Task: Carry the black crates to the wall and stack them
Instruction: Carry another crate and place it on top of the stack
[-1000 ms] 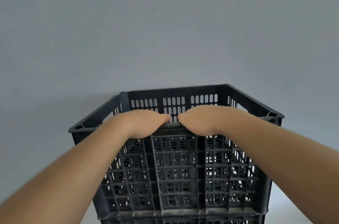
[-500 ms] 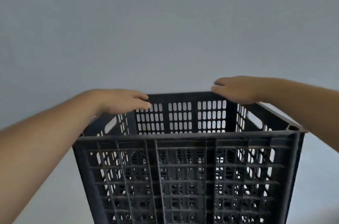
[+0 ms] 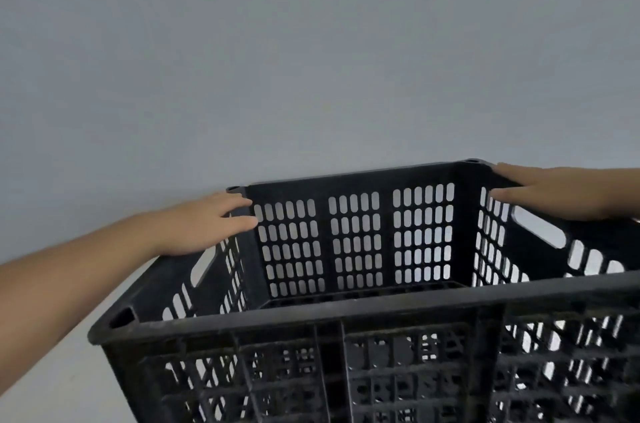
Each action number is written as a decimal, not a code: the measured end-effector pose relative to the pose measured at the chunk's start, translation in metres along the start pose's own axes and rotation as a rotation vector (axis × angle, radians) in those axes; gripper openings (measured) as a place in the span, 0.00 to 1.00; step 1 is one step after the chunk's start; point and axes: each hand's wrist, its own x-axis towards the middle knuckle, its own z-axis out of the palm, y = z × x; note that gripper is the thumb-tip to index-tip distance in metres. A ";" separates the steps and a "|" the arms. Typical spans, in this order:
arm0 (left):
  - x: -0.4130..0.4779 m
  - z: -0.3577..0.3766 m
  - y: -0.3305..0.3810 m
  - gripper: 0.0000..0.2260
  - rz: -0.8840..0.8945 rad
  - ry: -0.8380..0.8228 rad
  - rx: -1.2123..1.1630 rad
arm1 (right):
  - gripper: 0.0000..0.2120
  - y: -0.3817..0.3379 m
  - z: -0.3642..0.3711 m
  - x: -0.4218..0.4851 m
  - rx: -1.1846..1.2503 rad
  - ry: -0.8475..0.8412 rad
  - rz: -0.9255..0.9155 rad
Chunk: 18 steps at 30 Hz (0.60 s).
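Both hands are lying flat and well apart. I am reading the left hand [image 3: 204,225] as resting on the left side rim of the black crate [image 3: 346,315], with straight fingers reaching the far-left corner. The right hand [image 3: 547,194] is resting the same way at the far-right corner, and neither is curling round anything. This is changing quickly: a second ago both hands were together, curled over the middle of the near rim, and half a second ago they were already spreading toward the far corners. I am judging that the carrying grip is finished and that the hands are now steadying or squaring the crate rather than lifting it.

Working outward from the near rim, which is filling the lower view, I am looking down into the interior. Nothing is showing in the part of the interior I can see, and only the slotted base edge and side walls are showing. Pale light is coming through the slots of the far panel [image 3: 353,239]. Beyond it the grey wall [image 3: 311,58] is standing just behind the crate, though I cannot tell whether they are touching. I also cannot tell whether another crate is sitting beneath, because the lower edge is running out of view.
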 end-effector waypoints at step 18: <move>0.016 -0.012 0.001 0.38 -0.013 -0.110 0.171 | 0.66 -0.017 -0.007 0.020 -0.254 -0.114 0.051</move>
